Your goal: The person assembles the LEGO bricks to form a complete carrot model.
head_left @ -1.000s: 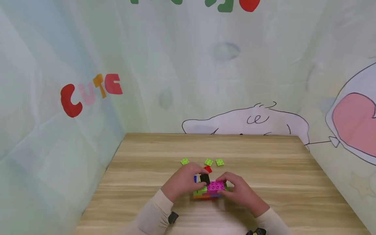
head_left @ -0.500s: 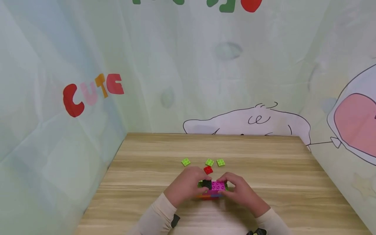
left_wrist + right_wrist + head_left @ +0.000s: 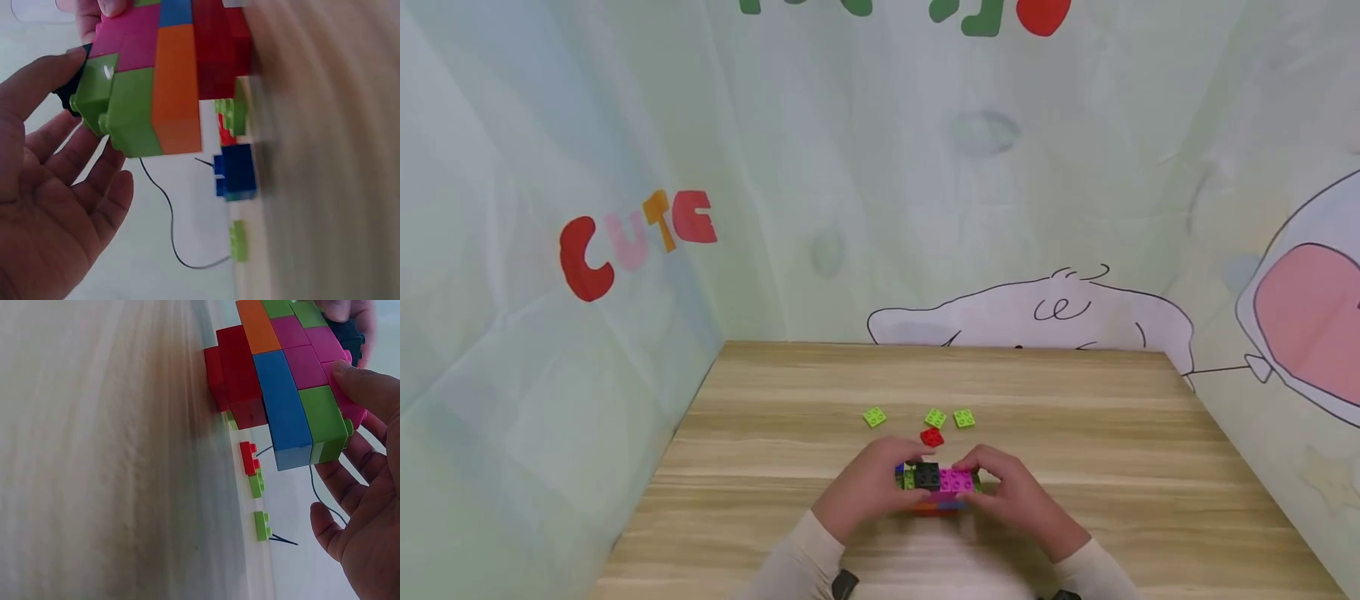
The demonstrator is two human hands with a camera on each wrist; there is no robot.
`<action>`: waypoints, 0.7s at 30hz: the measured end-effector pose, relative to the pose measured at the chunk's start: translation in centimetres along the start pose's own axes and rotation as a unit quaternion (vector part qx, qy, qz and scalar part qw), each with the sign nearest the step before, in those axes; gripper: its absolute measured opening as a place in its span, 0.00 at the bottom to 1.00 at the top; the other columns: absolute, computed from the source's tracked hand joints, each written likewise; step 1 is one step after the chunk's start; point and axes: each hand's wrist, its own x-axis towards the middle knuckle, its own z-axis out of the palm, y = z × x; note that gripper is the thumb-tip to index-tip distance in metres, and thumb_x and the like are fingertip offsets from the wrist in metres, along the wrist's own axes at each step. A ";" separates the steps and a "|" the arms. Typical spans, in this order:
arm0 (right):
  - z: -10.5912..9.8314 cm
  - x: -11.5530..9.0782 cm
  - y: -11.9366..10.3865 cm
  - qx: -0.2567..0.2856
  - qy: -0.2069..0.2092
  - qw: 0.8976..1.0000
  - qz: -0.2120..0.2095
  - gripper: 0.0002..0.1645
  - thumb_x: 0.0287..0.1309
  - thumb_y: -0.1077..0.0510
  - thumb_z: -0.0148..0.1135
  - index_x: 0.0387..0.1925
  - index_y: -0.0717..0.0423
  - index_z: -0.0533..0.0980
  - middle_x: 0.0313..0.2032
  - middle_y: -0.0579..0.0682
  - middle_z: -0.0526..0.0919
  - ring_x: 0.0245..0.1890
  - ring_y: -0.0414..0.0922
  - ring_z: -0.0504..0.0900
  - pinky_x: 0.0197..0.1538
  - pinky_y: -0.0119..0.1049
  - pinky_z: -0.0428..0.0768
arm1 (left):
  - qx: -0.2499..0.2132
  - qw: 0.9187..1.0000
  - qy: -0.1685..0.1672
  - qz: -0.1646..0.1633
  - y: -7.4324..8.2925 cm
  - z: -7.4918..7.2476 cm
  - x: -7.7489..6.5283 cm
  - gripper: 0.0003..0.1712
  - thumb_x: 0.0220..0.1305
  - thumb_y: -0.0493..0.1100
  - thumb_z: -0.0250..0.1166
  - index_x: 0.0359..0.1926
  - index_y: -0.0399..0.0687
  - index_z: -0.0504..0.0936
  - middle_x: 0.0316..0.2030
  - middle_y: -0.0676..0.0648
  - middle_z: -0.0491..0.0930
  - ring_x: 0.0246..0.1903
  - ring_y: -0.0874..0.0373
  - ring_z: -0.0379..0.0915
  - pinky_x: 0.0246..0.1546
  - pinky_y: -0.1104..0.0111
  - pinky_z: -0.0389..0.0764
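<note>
Head view: the left hand [image 3: 871, 482] and the right hand [image 3: 1018, 498] face each other around a stack of bricks [image 3: 937, 507], which stands on the wooden table [image 3: 775, 400]. The left hand pinches a black brick [image 3: 927, 477] at the top of the stack, with its thumb at the front and fingers behind. The right hand grips the pink brick [image 3: 957, 480] beside it in the same way. Beyond the stack lie 3 lime plates [image 3: 964, 418] and 1 red plate [image 3: 932, 437], near one another.

Left wrist view: the left thumb presses the side of the black brick, while the other fingers spread out loosely. Under that brick come 2 lime bricks [image 3: 131, 112], 1 above the other, then an orange brick [image 3: 178, 90], and red bricks [image 3: 212, 50] at the bottom. A dark blue brick [image 3: 239, 172] rests on the table, apart from the stack.

Right wrist view: the right thumb lies on the pink brick's side, its last 2 fingers away from the stack. A long blue brick [image 3: 284, 403] sits next to the orange brick, in the layer above the red bricks.
</note>
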 end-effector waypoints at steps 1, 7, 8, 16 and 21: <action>0.1 0.0 0.0 0.001 -0.003 1.000 -0.002 0.16 0.59 0.54 0.76 0.48 0.41 0.82 0.43 0.35 0.84 0.46 0.38 0.83 0.58 0.44 0.82 | -0.015 1.000 0.008 -0.011 -0.3 0.1 -0.5 0.28 0.56 0.49 0.80 0.58 0.54 0.86 0.50 0.56 0.86 0.51 0.61 0.79 0.57 0.59 0.80; 0.3 0.9 0.3 0.048 -0.016 0.998 0.031 0.11 0.71 0.53 0.65 0.51 0.48 0.84 0.45 0.43 0.87 0.48 0.45 0.84 0.56 0.47 0.82 | -0.036 0.998 0.047 -0.013 -1.7 0.4 -2.6 0.24 0.56 0.49 0.80 0.55 0.56 0.88 0.50 0.55 0.86 0.50 0.59 0.80 0.55 0.57 0.81; 0.3 1.3 0.4 0.063 -0.016 0.997 0.048 0.12 0.74 0.54 0.61 0.52 0.51 0.84 0.46 0.46 0.87 0.49 0.48 0.84 0.55 0.46 0.81 | -0.037 0.998 0.049 -0.011 -1.9 0.4 -2.8 0.24 0.57 0.50 0.80 0.55 0.56 0.87 0.50 0.55 0.86 0.50 0.60 0.80 0.55 0.58 0.81; 2.1 7.1 0.9 -0.014 -0.085 0.991 0.098 0.20 0.65 0.51 0.72 0.56 0.52 0.84 0.45 0.45 0.86 0.44 0.45 0.81 0.47 0.38 0.81 | -0.075 0.995 0.070 0.003 -3.2 0.1 -4.5 0.23 0.56 0.49 0.79 0.54 0.62 0.86 0.48 0.59 0.83 0.48 0.64 0.77 0.51 0.61 0.83; 4.3 9.8 0.6 -0.066 -0.186 0.979 0.049 0.23 0.62 0.50 0.75 0.57 0.50 0.84 0.50 0.42 0.86 0.49 0.40 0.81 0.55 0.40 0.81 | -0.087 0.992 0.081 0.038 -3.8 0.1 -4.6 0.21 0.54 0.47 0.81 0.50 0.61 0.87 0.49 0.59 0.84 0.49 0.64 0.78 0.52 0.62 0.83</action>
